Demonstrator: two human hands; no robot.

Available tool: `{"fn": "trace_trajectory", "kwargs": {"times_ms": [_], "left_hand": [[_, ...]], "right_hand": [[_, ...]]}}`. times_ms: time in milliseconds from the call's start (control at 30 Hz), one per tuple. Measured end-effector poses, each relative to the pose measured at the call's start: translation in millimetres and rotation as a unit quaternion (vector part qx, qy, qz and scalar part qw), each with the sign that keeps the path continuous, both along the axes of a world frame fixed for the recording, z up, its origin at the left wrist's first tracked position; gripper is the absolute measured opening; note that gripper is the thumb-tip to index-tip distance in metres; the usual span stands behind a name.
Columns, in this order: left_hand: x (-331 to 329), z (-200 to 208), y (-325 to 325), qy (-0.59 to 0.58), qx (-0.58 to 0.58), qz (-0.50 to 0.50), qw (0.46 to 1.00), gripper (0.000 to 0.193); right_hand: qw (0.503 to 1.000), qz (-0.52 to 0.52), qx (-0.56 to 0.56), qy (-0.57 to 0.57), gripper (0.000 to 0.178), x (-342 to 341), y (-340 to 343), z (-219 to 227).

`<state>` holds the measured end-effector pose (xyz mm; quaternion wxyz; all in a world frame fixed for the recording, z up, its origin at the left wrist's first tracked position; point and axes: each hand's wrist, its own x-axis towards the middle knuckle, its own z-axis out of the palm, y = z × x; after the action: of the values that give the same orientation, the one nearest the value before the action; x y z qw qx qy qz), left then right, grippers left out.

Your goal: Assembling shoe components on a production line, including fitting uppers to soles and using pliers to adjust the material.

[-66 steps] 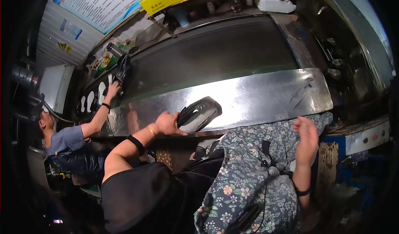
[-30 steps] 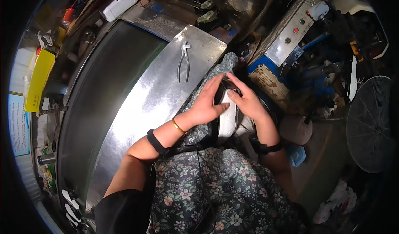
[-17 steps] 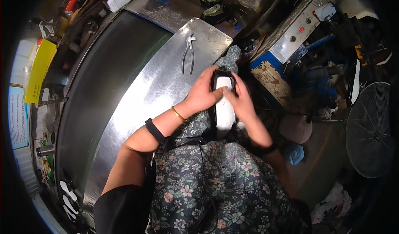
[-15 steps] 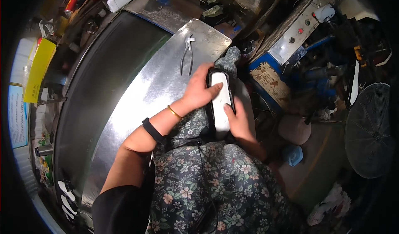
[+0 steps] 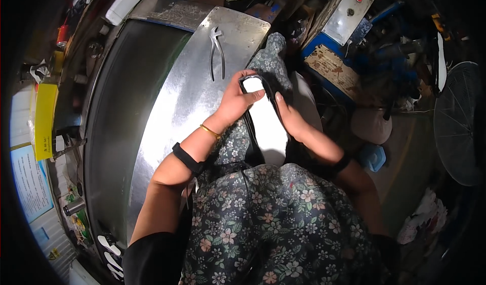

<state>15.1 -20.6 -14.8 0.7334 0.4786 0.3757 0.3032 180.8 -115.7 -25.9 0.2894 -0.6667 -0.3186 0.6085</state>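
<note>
A black shoe upper (image 5: 246,118) lies upside down along my lap, its long white insole (image 5: 269,128) facing up. My left hand (image 5: 235,101) is closed round its far left end, with the thumb lying across the white surface. On the opposite side, my right hand (image 5: 293,120) grips the black edge, its thumb near the rim and its other fingers hidden beneath. Metal lasting pincers (image 5: 216,54) rest on the shiny metal plate (image 5: 167,102) to the left, apart from both hands.
A dark conveyor belt (image 5: 121,107) curves along the left, with white sole-shaped pieces (image 5: 109,247) at its near end. At right stand a blue-framed machine (image 5: 331,72) with a button panel (image 5: 349,11), a pale stool (image 5: 371,125), a light-blue container (image 5: 373,157) and a fan (image 5: 458,123).
My right hand has slid from the middle of the white insole to the far right edge. My left hand stays at the far end. The whole view has shifted slightly.
</note>
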Motion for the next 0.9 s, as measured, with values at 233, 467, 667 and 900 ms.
{"fn": "trace_trajectory", "kwargs": {"times_ms": [233,467,667,900], "left_hand": [[8.6,2.2,17.0,0.066,0.007,-0.046,0.997,0.052],[0.5,13.0,31.5,0.08,0.027,-0.167,0.982,0.066],[1.5,-50.1,17.5,-0.024,-0.104,0.19,0.976,0.052],[-3.3,48.7,8.8,0.627,0.348,-0.079,0.693,0.043]], "right_hand": [[0.783,0.187,0.286,-0.52,0.04,-18.7,24.9,28.9],[0.942,0.101,0.317,-0.05,0.059,14.2,-19.8,-18.5],[0.974,-0.076,0.176,0.121,0.06,-16.1,9.3,2.7],[0.957,0.032,0.188,-0.217,0.066,-60.8,7.6,17.2]]}}
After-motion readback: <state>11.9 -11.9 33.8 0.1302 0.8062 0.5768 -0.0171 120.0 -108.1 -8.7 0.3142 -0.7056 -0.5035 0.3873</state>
